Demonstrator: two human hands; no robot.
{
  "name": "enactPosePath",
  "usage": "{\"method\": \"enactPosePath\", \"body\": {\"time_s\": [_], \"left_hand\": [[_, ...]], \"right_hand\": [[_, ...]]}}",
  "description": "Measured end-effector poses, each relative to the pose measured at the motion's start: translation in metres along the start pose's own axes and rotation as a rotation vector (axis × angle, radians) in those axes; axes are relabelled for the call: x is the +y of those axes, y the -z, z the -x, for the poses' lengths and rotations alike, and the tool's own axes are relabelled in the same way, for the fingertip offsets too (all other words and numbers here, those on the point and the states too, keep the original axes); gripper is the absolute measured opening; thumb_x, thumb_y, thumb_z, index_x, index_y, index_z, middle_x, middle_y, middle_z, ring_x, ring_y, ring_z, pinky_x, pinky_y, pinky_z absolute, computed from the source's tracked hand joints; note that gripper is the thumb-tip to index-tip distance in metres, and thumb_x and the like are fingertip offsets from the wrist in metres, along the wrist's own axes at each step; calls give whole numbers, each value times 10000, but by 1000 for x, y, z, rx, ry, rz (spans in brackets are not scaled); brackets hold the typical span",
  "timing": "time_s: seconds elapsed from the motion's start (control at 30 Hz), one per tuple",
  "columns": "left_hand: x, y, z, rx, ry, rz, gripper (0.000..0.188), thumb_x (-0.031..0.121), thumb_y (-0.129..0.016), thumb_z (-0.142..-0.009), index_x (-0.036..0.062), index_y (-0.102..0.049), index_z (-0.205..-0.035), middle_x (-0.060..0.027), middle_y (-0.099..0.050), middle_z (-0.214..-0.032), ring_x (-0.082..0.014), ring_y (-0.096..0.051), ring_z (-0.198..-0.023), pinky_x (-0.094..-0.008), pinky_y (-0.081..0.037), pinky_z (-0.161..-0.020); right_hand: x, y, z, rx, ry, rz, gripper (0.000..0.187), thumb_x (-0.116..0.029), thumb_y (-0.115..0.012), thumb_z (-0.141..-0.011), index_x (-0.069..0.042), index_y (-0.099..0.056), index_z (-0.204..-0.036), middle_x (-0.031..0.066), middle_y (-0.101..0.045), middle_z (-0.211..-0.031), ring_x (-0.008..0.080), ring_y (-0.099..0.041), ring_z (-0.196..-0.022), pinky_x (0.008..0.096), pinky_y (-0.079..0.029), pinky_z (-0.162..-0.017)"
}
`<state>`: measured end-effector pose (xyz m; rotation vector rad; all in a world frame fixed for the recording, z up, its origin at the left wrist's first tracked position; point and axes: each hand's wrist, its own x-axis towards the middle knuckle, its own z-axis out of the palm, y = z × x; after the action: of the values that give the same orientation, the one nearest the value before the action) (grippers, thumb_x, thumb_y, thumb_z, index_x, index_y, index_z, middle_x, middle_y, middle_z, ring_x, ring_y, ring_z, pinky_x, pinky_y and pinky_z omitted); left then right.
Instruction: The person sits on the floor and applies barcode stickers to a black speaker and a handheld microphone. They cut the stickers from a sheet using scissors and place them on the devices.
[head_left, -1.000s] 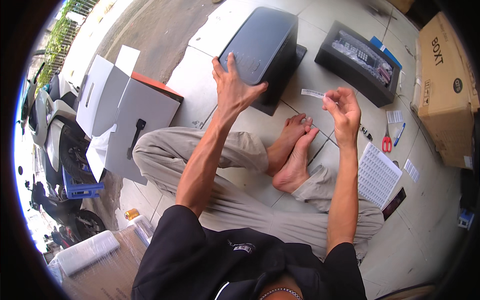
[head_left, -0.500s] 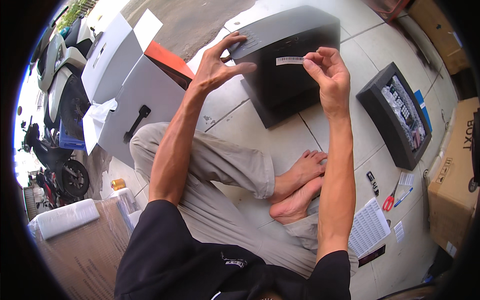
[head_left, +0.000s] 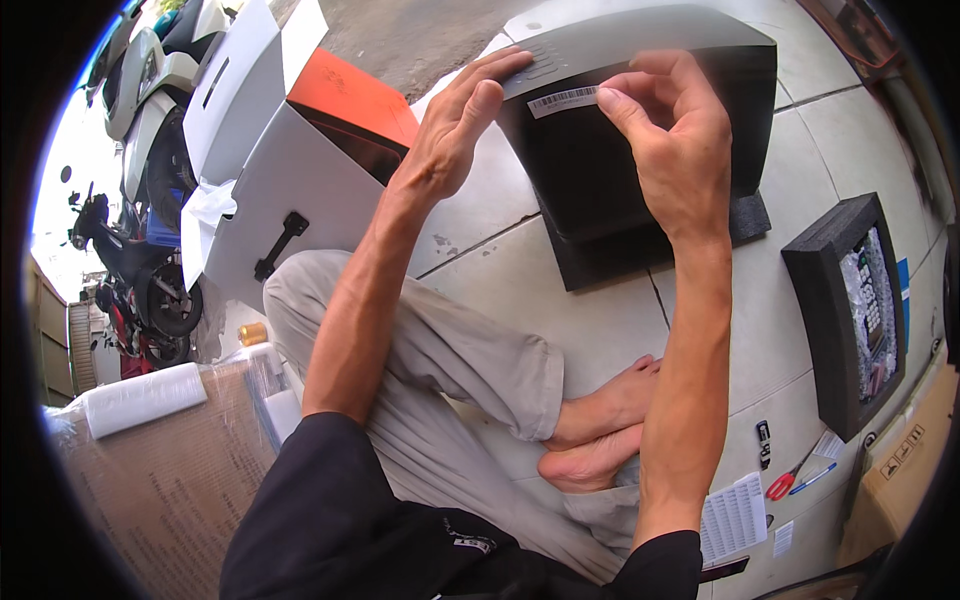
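Observation:
A large black boxy device (head_left: 590, 180) with a dark grey top and slot-like vents stands on the floor in front of me, on dark foam (head_left: 750, 217). My left hand (head_left: 455, 125) lies against its upper left edge, fingertips beside the vents, fingers stretched and thumb raised, holding nothing. Between thumb and finger of my right hand (head_left: 685, 150) is the right end of a white barcode sticker (head_left: 563, 101). The sticker lies level across the upper part of the device's black face; I cannot tell whether it touches the surface. My right fingertips are partly blurred.
A white carton (head_left: 300, 190) with an orange box (head_left: 350, 100) stands at left. A black foam tray (head_left: 825, 290) with a bubble-wrapped item sits at right. Scissors (head_left: 780, 487), a pen (head_left: 815, 478) and a printed sheet (head_left: 735, 515) lie nearby. A wrapped carton (head_left: 180, 480) is lower left.
My left hand has gone from hovering with spread thumb to lying along the device's edge. The sticker has moved left toward that edge with my right hand. The whole view has shifted.

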<state>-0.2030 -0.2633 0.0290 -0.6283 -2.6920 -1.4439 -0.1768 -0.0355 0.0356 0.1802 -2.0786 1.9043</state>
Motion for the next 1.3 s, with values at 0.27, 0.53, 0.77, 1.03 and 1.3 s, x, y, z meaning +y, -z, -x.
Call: {"method": "enactPosePath", "body": {"time_s": [0.27,0.53,0.77,1.03,1.3], "left_hand": [[-2,2,-2,7,-10,-38,760,691,-444,-964,102,-557,-1430,-151,-473,-1509,-290,-461,-1383,-427,-382,-1131],[6,-1,-2,28,0,-6,672,573,-595,-936,98,-577,-1410,-157,-514,-1477,-290,-456,-1390,-414,-351,-1154],[7,-3,-3,58,21,-14,633,521,-630,-929,100,-583,-1400,-155,-523,-1467,-289,-473,-1373,-407,-364,-1146],[8,-6,-2,62,49,25,612,491,-634,-929,97,-585,-1396,-152,-531,-1459,-285,-485,-1360,-402,-373,-1138],[7,-6,-2,66,52,38,610,476,-646,-925,94,-584,-1396,-150,-527,-1461,-281,-477,-1365,-402,-369,-1143]], "right_hand": [[-1,-6,-4,10,2,21,220,-88,-690,-878,12,-646,-1068,93,-743,-883,164,-699,-772,306,-571,-738],[0,-8,-5,25,2,19,215,-84,-692,-875,15,-643,-1059,100,-745,-882,171,-703,-767,313,-574,-742],[1,-9,-6,34,19,46,204,-91,-699,-871,4,-644,-1043,103,-746,-879,181,-710,-759,321,-578,-740],[-1,-16,-3,91,74,102,246,-85,-757,-837,7,-617,-1017,96,-740,-819,191,-726,-732,319,-579,-723],[0,-20,-3,138,57,111,261,-75,-775,-823,6,-611,-1009,95,-742,-803,189,-731,-720,313,-579,-713]]}}
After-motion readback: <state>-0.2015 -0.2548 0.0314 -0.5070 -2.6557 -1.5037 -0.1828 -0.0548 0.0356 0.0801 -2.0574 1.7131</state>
